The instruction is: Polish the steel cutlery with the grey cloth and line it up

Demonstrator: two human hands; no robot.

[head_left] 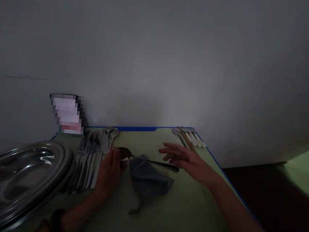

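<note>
My left hand (pixel 112 166) is closed on the bowl end of a metal spoon (pixel 152 161), whose handle points to the right above the table. At the tip of that handle is my right hand (pixel 184 159), its fingers spread; whether it touches the spoon I cannot tell. Beneath the spoon a crumpled dark grey cloth (pixel 149 181) lies on the table. A row of knives and spoons (pixel 90 161) is laid out just left of my left hand. Beyond my right hand lies another group of cutlery (pixel 189 137), some of it with white handles.
Shiny steel divided plates (pixel 25 176) are stacked at the left. A phone with a blurred screen (pixel 68 113) leans against the grey wall (pixel 160 58). The pale green table (pixel 188 214) has a blue edge, and dark floor (pixel 256 191) shows at the right.
</note>
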